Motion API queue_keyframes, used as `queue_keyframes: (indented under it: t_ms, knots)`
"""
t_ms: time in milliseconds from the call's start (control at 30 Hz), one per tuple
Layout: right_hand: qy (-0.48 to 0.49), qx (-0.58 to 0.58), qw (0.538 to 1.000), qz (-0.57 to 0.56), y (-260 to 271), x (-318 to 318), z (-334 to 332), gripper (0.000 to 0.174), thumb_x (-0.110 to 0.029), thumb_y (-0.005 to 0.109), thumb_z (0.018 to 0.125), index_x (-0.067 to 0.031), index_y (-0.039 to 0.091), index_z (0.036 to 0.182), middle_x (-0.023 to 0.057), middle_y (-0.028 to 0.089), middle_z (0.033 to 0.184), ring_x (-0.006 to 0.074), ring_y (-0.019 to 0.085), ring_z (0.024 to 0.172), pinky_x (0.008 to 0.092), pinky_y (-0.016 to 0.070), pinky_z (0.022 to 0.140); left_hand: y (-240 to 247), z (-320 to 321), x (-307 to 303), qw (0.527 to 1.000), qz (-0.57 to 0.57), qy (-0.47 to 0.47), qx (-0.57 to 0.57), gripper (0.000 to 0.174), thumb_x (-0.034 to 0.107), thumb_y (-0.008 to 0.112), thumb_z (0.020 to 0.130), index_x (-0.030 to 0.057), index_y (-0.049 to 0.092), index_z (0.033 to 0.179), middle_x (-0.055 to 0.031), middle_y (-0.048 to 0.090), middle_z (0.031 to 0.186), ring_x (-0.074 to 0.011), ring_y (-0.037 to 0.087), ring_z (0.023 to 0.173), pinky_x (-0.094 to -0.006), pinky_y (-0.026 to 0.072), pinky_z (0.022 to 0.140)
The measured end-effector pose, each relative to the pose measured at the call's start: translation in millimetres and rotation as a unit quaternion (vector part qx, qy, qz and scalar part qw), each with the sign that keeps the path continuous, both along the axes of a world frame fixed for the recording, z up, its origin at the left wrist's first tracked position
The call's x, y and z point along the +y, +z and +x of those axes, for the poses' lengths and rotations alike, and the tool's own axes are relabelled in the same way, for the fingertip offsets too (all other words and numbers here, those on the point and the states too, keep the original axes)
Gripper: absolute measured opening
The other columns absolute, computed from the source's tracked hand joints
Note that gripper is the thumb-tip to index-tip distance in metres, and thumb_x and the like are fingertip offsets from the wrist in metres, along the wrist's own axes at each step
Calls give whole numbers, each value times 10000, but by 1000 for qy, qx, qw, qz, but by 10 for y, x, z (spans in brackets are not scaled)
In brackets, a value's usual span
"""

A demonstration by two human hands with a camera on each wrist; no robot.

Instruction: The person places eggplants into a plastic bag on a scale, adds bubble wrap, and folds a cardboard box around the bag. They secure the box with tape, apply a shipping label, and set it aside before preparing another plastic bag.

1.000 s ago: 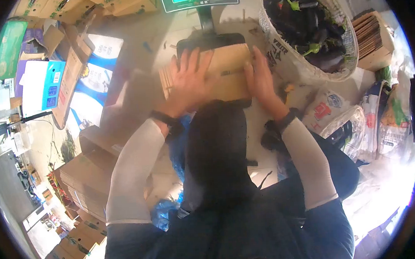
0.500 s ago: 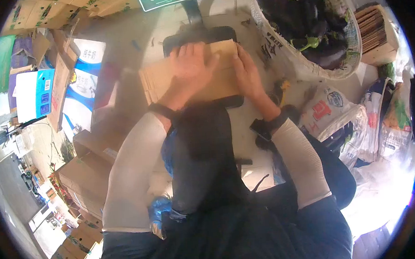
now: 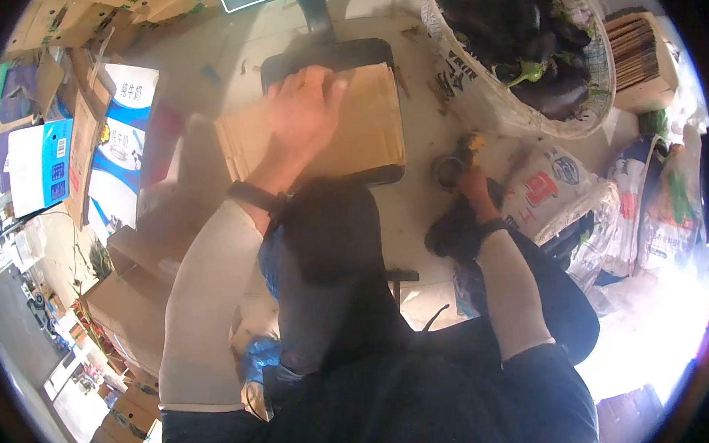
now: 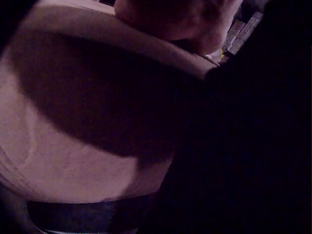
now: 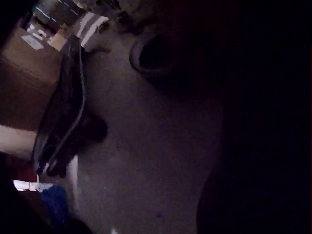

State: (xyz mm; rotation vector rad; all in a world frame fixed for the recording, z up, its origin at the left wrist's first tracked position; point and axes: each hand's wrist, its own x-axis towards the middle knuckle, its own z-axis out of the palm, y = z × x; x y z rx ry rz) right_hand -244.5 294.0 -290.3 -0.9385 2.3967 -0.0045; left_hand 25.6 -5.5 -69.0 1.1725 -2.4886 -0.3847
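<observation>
A flat piece of folded brown cardboard lies on the black platform of a scale. My left hand rests on the cardboard with its fingers extended towards the far edge. In the left wrist view the left hand sits over the cardboard, which carries a dark shadow. To the right of the scale, my right hand grips a tape dispenser with a yellow part and a round roll. The roll also shows in the dark right wrist view; the fingers there are hidden in shadow.
A white woven sack full of eggplants stands at the right, near a box of folded cardboard. Printed plastic bags lie below it. Milk cartons and brown boxes stand at the left.
My right hand has left the cardboard's right edge and moved right and down to the tape dispenser. The left hand stays on the cardboard. The head view has shifted, so the scene sits further left.
</observation>
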Motion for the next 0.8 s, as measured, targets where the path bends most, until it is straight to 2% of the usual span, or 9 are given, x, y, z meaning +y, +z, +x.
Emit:
queue_keyframes:
  t_ms: [33,167,333,400,467,600,667,700,800]
  knots:
    - [-169,-46,983,-58,165,-39,132,421,-245,725,714,59,630,989,297,653,1022,442,636,981,475,511,851,-29,2,-3,1000,-12,-4,0,255,314,582,940,83,593,1048,-110,667,960,-315,617,918,-439,422,830]
    - [-172,-3,985,-5,-58,39,117,451,-248,749,689,68,632,989,292,658,1024,449,633,993,456,508,876,24,2,-15,999,-40,-33,4,254,317,583,938,82,590,1033,-111,669,943,-319,622,896,-433,429,813]
    - [236,-111,962,-76,917,-201,-263,580,-204,760,689,101,571,1145,265,664,1030,365,657,993,398,504,878,43,40,-80,999,-21,-38,21,250,322,584,937,87,590,1024,-107,668,919,-303,628,893,-432,434,795]
    - [-11,-128,976,-175,1951,-809,31,581,-122,724,709,85,526,1215,219,652,1096,301,636,1034,372,479,914,-12,89,-98,998,-10,-44,34,249,323,586,936,89,591,1021,-106,667,912,-298,630,893,-430,435,787]
    - [-36,-161,938,-305,2419,-1207,115,546,-34,699,724,41,511,1232,150,634,1113,265,617,1050,352,468,915,-45,79,-120,999,-7,-48,24,261,337,581,942,87,592,1018,-108,664,904,-293,628,895,-426,434,779]
    - [303,-117,799,-507,2876,-1876,555,450,40,692,738,-16,554,1163,107,605,1026,242,614,1015,319,479,861,-29,94,-125,998,6,-35,44,234,306,598,919,90,594,1006,-111,664,898,-292,633,888,-414,434,770]
    - [258,-259,816,-447,2690,-2047,861,445,11,700,743,-30,560,1164,123,608,1056,273,613,1025,339,477,882,-93,168,-150,994,-23,-63,81,202,260,623,869,95,591,981,-114,653,889,-289,631,889,-403,432,771]
    - [254,-268,810,-456,2529,-2056,908,451,-11,703,743,-36,562,1171,120,613,1079,278,610,1037,350,474,897,-184,197,-146,948,45,-110,297,167,236,574,814,127,591,940,-60,637,871,-288,620,888,-424,425,799]
    - [264,-224,802,-487,2327,-2062,1005,559,-129,706,761,-50,510,1278,148,585,1225,298,577,1135,379,437,992,-44,179,-139,988,-57,-96,105,198,290,561,841,112,564,927,-91,593,848,-285,592,865,-395,407,746]
